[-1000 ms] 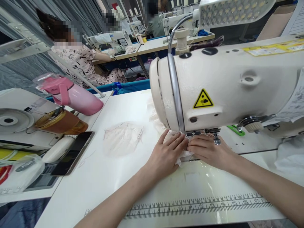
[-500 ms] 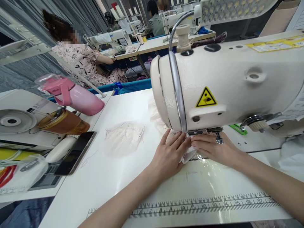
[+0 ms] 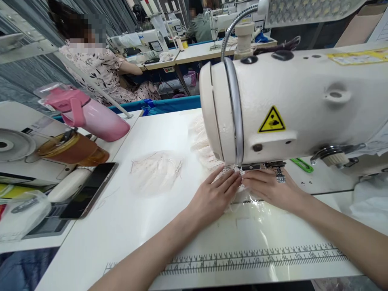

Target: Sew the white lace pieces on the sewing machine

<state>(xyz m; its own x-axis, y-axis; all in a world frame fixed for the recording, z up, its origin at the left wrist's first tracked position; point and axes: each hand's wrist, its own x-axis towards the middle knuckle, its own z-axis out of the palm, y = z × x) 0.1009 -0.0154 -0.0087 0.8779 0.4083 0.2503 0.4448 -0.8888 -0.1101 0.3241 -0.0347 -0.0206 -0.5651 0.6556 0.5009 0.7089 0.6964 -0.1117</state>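
Note:
A pale, sheer lace fabric (image 3: 203, 147) runs across the table and under the head of a white sewing machine (image 3: 266, 109). My left hand (image 3: 216, 190) lies on it with outstretched fingers, pressing it down left of the presser foot. Close to the needle area, my right hand (image 3: 269, 186) has its fingers together at the fabric's edge; its thumb is hidden. The fingertips of both hands nearly meet. The needle itself is hard to make out. A second pale lace piece (image 3: 156, 171), with loose threads at its edges, lies flat to the left.
A phone (image 3: 89, 190), an amber cup (image 3: 72, 147) and a pink bottle (image 3: 91, 115) are on the left. Green thread snips (image 3: 302, 165) lie behind my right hand. A printed ruler (image 3: 242, 260) runs along the front edge. A co-worker (image 3: 93, 68) sits beyond.
The view has shifted slightly, moving the machine right and the left-side items left. The loose sheer edge between my hands now lies lower and flatter. Both hands stay by the presser foot.

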